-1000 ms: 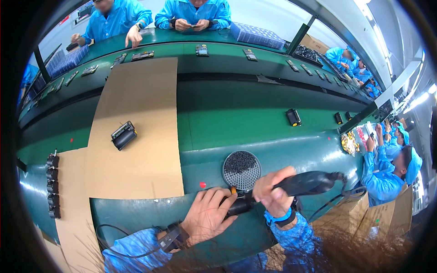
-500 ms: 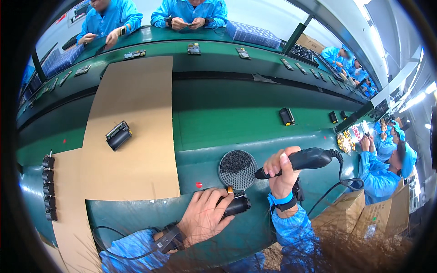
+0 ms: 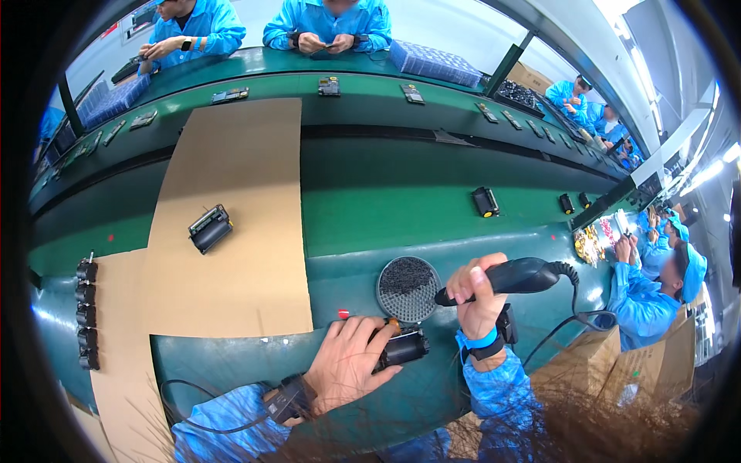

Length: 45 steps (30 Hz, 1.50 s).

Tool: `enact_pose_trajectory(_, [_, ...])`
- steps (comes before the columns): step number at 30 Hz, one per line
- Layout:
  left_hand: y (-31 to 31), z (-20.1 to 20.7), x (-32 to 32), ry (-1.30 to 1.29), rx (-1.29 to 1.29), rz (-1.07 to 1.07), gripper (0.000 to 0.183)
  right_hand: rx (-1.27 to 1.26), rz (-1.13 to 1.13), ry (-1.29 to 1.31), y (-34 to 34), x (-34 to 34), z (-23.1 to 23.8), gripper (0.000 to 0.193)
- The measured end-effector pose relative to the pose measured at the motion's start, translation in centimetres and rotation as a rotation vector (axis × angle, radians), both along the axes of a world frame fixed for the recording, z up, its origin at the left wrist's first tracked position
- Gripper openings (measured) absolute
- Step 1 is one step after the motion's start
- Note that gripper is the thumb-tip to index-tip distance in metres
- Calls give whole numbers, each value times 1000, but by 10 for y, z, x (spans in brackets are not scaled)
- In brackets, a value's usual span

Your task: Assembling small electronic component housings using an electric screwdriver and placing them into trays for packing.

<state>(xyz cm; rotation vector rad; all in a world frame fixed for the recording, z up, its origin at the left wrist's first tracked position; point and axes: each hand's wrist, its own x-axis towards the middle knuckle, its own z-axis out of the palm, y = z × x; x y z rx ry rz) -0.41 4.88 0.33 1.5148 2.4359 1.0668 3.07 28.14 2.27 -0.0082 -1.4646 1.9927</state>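
My right hand (image 3: 480,297) is wrapped around a black electric screwdriver (image 3: 525,276) with a coiled cord. Its tip points left, at the rim of a round grey dish (image 3: 413,306) with many tiny black screws (image 3: 407,275) in it. At the near side of the dish, my left hand (image 3: 349,363) curls over a black cylindrical device part (image 3: 405,347) on the green bench, its fingers and thumb on the part's left end. A small orange-gold tab (image 3: 395,325) shows by the left fingertips; they hide some of it.
Brown cardboard (image 3: 231,285) covers the left of the bench, with a similar black unit (image 3: 211,228) on it. Several black parts (image 3: 86,312) stand in a row at far left. Another unit (image 3: 485,202) sits on the green belt. Co-workers in blue sit opposite and at right, near open cartons (image 3: 644,366).
The view has shifted slightly. My left fingers have closed further over the tab and the part. The screwdriver stays nearly in place. A co-worker at far left has brought both hands together.
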Motion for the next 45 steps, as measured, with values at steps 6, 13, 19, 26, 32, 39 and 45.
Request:
enact_pose_trajectory(6, [0, -3, -3, 26, -29, -3, 59, -75, 14, 158, -16, 16, 26, 17])
enact_pose_trajectory(13, [-3, -11, -6, 25, -11, 2, 60, -56, 318, 160, -63, 27, 25, 24])
enact_pose_trajectory(19, [-3, -8, -5, 24, -25, -18, 62, 37, 337, 84, -60, 26, 14, 25])
enact_pose_trajectory(26, [-4, -9, -5, 41, -39, -18, 60, -62, 317, 101, -64, 23, 8, 20])
enact_pose_trajectory(32, [-4, -10, -5, 42, -24, -12, 60, 95, 331, 62, -65, 23, 9, 21])
enact_pose_trajectory(39, [-5, -5, -3, 34, -31, -23, 61, 94, 337, -13, -69, 25, 12, 20])
enact_pose_trajectory(45, [-1, -10, -4, 33, -2, 8, 63, 233, 351, -42, -64, 24, 8, 23])
